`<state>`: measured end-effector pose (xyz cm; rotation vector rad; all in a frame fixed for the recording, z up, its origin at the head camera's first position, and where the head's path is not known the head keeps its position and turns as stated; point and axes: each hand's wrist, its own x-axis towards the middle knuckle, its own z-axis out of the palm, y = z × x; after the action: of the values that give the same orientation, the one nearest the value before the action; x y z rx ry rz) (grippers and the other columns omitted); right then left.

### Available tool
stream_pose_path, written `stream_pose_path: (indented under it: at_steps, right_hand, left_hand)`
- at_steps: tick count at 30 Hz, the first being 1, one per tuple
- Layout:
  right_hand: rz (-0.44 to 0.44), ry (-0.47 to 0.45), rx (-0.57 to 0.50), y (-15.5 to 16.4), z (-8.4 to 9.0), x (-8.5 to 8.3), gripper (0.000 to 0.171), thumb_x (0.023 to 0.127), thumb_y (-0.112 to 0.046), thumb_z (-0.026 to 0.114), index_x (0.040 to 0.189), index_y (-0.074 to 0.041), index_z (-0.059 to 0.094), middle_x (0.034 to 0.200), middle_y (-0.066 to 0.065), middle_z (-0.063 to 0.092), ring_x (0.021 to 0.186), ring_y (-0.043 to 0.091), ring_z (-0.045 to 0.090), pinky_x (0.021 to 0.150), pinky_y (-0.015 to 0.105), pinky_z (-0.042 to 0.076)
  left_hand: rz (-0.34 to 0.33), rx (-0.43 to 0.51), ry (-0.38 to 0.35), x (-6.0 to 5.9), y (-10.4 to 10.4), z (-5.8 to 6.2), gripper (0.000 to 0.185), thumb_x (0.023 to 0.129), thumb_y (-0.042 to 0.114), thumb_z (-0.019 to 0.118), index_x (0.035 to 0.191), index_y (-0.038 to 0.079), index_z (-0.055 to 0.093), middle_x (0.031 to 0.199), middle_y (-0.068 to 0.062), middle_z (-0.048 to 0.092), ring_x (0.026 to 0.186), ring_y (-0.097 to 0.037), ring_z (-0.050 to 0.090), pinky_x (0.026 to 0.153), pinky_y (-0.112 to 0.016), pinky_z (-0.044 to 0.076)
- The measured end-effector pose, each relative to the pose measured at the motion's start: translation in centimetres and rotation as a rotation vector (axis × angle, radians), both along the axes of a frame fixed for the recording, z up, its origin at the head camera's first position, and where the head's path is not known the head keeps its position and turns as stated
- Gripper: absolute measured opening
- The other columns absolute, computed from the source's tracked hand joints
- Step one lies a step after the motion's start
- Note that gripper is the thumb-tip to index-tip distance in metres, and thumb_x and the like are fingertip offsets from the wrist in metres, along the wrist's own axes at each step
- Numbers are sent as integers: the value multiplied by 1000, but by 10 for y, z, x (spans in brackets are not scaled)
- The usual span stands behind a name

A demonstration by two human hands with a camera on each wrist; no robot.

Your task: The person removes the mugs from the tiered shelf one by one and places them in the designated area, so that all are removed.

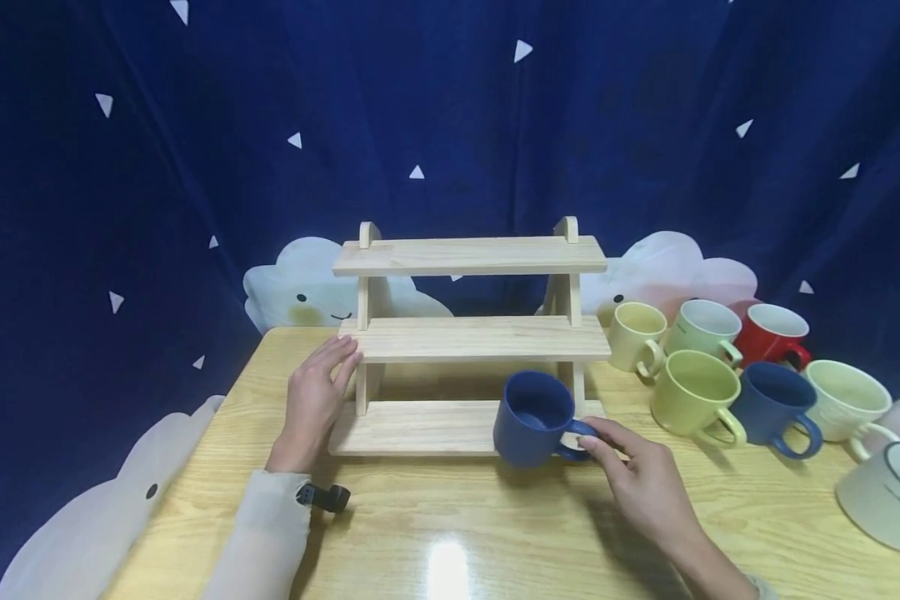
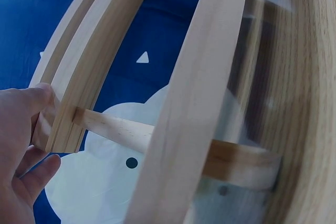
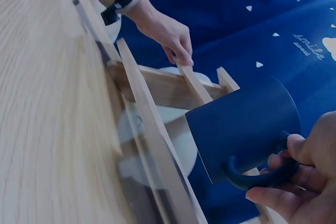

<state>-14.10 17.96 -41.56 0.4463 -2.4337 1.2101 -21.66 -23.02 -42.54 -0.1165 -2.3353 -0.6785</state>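
A dark blue mug [image 1: 525,433] hangs upright in front of the lowest step at the right end of a three-tier wooden display shelf [image 1: 468,337]. My right hand [image 1: 645,479] pinches its handle between thumb and fingers, also seen in the right wrist view, where the mug [image 3: 244,124] looks tilted. My left hand [image 1: 318,396] holds the left end of the middle board. In the left wrist view, the thumb of the left hand [image 2: 18,135] lies on one face of the board and the fingers on the other.
Several mugs stand on the table to the right of the shelf: cream, pale green, a red mug [image 1: 771,333], a yellow-green mug [image 1: 693,392], another blue mug [image 1: 774,404] and a white dark-rimmed mug [image 1: 888,496]. A dark blue curtain [image 1: 450,108] hangs behind.
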Motion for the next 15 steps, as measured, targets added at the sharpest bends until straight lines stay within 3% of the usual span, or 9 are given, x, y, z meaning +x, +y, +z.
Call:
stream_pose_path:
  at_steps: [7, 15]
  right_hand:
    - [-55, -16, -10, 18, 2, 2, 17, 91, -12, 70, 108, -11, 73, 100, 3, 74, 84, -5, 63, 67, 8, 53]
    - [-123, -29, -29, 40, 1, 12, 20, 90, -9, 72, 109, -10, 73, 99, -3, 71, 86, -10, 60, 66, 6, 51]
  left_hand:
    - [-4, 1, 4, 1, -3, 1, 30, 93, 24, 69, 118, 7, 70, 125, -9, 65, 123, -29, 56, 109, -44, 41]
    - [-22, -6, 23, -1, -2, -1, 28, 92, 22, 70, 116, 7, 71, 124, -8, 66, 122, -27, 58, 108, -41, 43]
